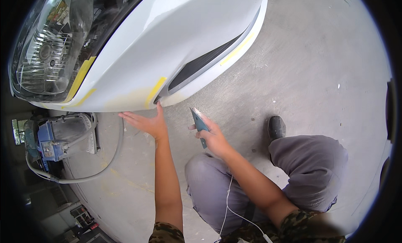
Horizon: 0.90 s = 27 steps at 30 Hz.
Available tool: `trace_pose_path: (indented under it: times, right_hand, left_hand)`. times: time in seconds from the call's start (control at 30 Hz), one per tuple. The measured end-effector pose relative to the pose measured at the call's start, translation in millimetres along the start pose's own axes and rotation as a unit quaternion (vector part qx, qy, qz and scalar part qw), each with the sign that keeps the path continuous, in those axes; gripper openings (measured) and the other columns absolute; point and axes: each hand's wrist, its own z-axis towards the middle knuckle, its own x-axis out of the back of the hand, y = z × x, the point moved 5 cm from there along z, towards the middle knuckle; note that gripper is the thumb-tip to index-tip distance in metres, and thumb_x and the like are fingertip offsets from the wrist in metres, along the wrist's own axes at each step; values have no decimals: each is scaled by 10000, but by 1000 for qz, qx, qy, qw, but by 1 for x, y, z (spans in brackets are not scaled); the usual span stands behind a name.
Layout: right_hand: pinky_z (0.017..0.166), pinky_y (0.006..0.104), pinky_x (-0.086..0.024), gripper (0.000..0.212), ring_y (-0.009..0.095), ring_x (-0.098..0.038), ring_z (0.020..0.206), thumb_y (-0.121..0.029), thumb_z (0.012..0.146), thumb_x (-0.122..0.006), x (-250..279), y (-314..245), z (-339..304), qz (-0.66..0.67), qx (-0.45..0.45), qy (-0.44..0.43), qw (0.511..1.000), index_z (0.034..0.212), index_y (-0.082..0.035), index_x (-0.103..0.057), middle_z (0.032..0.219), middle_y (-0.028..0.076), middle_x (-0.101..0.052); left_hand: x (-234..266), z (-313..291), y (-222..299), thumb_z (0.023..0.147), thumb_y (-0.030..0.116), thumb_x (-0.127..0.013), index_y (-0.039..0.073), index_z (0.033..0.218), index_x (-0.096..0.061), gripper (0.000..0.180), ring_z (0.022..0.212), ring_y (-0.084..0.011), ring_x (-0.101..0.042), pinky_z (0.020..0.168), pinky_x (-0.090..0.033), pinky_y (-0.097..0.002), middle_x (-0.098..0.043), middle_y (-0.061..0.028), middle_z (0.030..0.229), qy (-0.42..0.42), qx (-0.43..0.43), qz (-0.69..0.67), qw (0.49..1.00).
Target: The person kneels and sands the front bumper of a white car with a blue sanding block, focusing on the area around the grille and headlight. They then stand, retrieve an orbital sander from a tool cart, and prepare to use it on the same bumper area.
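Observation:
My left hand [147, 124] is at the lower edge of a white car bumper [167, 29], its fingers spread and the thumb up beside a small dark gap. The fingertips look close to or touching the bumper's edge. In my right hand [214, 136] is a thin blue-green sanding block [200, 125], held tilted and apart from the bumper. Strips of yellow tape [155, 92] cross the bumper, and a dull yellowish patch shows near my left hand. A dark grille opening [201, 65] lies to the right of the tape.
A headlight [50, 50] edged with yellow tape is at the upper left. Below it stands a blue and grey vacuum machine [56, 138] with a grey hose [111, 161] curving over the concrete floor [314, 67]. A white cable [227, 201] hangs across my lap.

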Motion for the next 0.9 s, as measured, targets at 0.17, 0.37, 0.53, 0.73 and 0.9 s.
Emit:
trace_pose_path:
  times: [0.17, 0.37, 0.53, 0.73, 0.9]
  right_hand:
    - [981, 323, -512, 825, 191, -615, 1164, 7, 853, -515, -10, -2, 3, 63, -28, -41, 997, 1664, -80, -386, 1347, 138, -656]
    - [991, 320, -500, 853, 185, -616, 1122, 15, 870, -550, -28, 21, 36, 86, -53, -84, 991, 1687, -108, -342, 1395, 121, -636]
    - [1106, 347, -451, 834, 236, -577, 1330, 47, 892, -532, -62, 28, 53, 87, 13, -107, 990, 1687, -93, -324, 1600, 148, -493]
    - [1251, 433, -330, 810, 395, -397, 1536, 87, 880, -529, -93, 23, 71, -39, 179, -80, 980, 1657, -45, -343, 1713, 227, -334]
    - [1227, 437, -366, 763, 434, -412, 1508, 54, 897, -580, -101, 33, 75, -111, 150, -84, 979, 1627, 7, -361, 1678, 255, -371]
  left_hand:
    - [-19, -18, -9, 834, 394, -895, -59, 1687, -12, 1308, 1626, -503, -63, 1294, -140, -599, -44, -342, 1744, -43, 116, -50, 991]
    - [-22, -41, -29, 865, 225, -879, -23, 1694, -80, 1178, 1630, -459, -109, 1296, -163, -576, -84, -312, 1749, -114, 205, -93, 968]
    - [36, -112, -51, 960, 90, -769, -7, 1690, -137, 971, 1585, -412, -306, 1244, -328, -525, -211, -231, 1741, -321, 341, -227, 854]
    - [157, -180, -42, 1116, 228, -573, -17, 1621, -384, 593, 1423, -302, -546, 1185, -425, -413, -557, -194, 1552, -406, 653, -283, 574]
    - [217, -145, 14, 1124, 371, -549, -22, 1554, -501, 584, 1385, -244, -566, 1169, -414, -368, -602, -182, 1502, -479, 572, -227, 626]
